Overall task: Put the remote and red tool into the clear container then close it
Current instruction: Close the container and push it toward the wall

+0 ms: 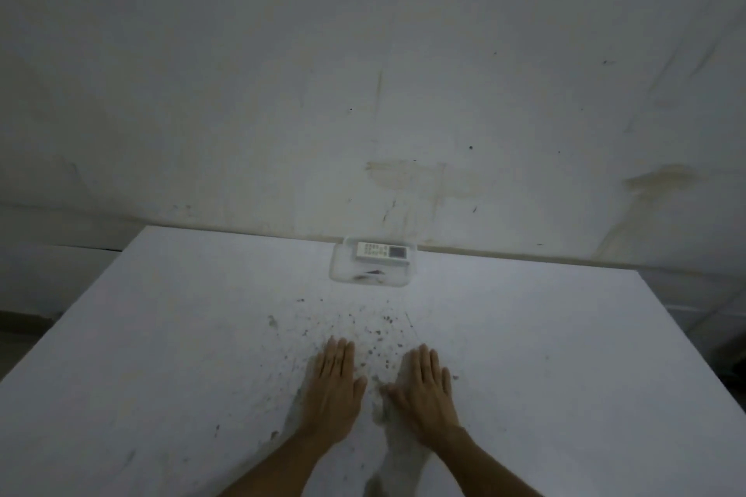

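A clear container [338, 268] sits at the far edge of the white table, close to the wall. Inside it lies a white remote [382, 251], lengthwise left to right, and in front of the remote a small dark reddish tool [371, 274] that is hard to make out. Whether a lid is on the container I cannot tell. My left hand [335, 387] and my right hand [424, 391] rest flat on the table near me, palms down, fingers together and extended, holding nothing. Both hands are well short of the container.
The white table [161, 355] is speckled with dark stains between my hands and the container. A stained white wall [363, 73] rises right behind the table's far edge. The table's left and right edges drop off to a dim floor.
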